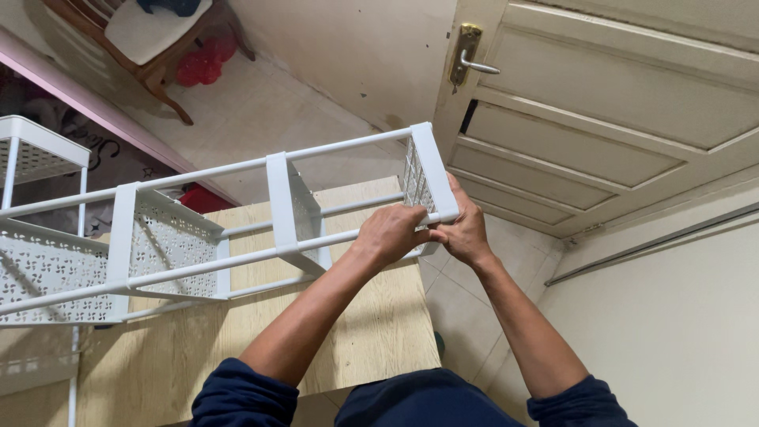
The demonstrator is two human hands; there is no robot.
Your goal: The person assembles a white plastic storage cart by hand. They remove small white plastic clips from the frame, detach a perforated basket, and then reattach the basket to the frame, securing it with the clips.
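White plastic shelf rack (213, 237), lying on its side and held up over a light wooden tabletop (371, 332). Long thin tubes run left to right, crossed by perforated shelf panels.

Both hands work at the rack's right end, at the lower corner of the end shelf panel (423, 178).

Left hand (389, 233): fingers curled together and wrapped over the near tube right where it meets the end panel. Thumb side is hidden, so can't tell if it's pinching or just gripping over the top.

Right hand (465, 229): just beside the left one, touching it at the fingertips. Fingers curled together around the panel's corner from the outer side, back of the hand toward the camera.

Both forearms bare, dark blue sleeves pushed up near the elbows.

Around it:
- second white perforated shelf unit (35, 154) standing at far left
- cream panelled door (617, 103) with a brass lever handle (468, 55) at upper right
- pale tiled floor (261, 111) beyond the table
- wooden chair (142, 39) with a white seat cushion at top left, something red (202, 63) on the floor beneath it
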